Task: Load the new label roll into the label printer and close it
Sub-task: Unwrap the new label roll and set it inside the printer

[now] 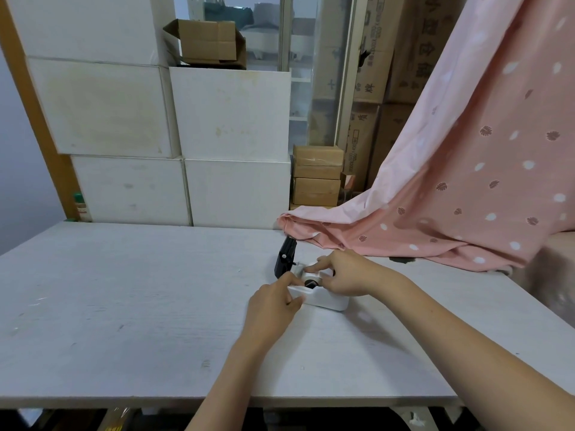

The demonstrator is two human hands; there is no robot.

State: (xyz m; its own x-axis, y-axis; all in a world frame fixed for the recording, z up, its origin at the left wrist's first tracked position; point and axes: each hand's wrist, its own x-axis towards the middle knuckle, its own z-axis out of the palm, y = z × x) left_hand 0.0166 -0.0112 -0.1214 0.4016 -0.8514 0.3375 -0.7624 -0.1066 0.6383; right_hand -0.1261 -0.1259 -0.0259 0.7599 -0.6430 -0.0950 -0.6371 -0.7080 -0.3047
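Observation:
A small white label printer [329, 301] lies on the white table [124, 306], right of centre. Its black lid [284, 255] stands open at the far left end. A white label roll [311, 279] with a dark core sits in the printer's open bay. My left hand [273, 303] grips the printer's near left corner. My right hand [345, 275] reaches over the bay, its fingers pressed on the roll from above and from the right.
A pink patterned cloth [451, 197] drapes down onto the table's far right side, close behind the printer. White boxes [186, 150] are stacked along the table's back edge, with brown cartons [317, 175] behind. A green can [81, 206] stands at the back left.

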